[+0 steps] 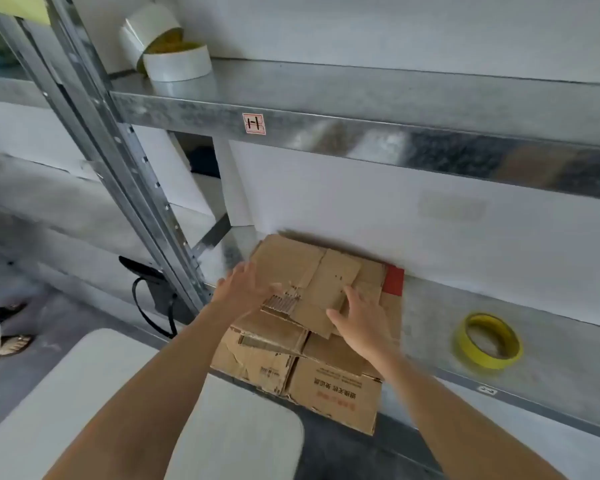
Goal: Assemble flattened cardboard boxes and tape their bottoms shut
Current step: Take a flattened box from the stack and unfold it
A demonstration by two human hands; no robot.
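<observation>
Item: stack of flattened cardboard boxes [291,362], worn and torn at the edges, lying on the lower metal shelf [541,372] against the white back wall, its near corner overhanging the shelf's front lip. Left hand [246,289]: fingers spread and straight at the 9 o'clock edge of the top sheet [329,282], gripping nothing. Right hand [357,318]: fingers laid flat on the same sheet at 5 o'clock, not curled round it; whether the thumb is under the edge cannot be told. Risks, as I judge them: ragged flaps may snag on the sheet beneath and tear; pulling one sheet may drag the overhanging stack off the lip; the upper shelf [361,98] sits low overhead, so a box opened in place would likely foul it. Also present: yellow tape roll [461,344] at 3 o'clock, same shelf, well apart; white tape rolls [168,50] at 11 o'clock on the upper shelf; red piece [394,280] at 1 o'clock, touching the stack; black strapped bag [153,292] at 9 o'clock; pale cushion [136,410] at 7 o'clock; another person's sandalled feet [0,337] far out at 9 o'clock.
</observation>
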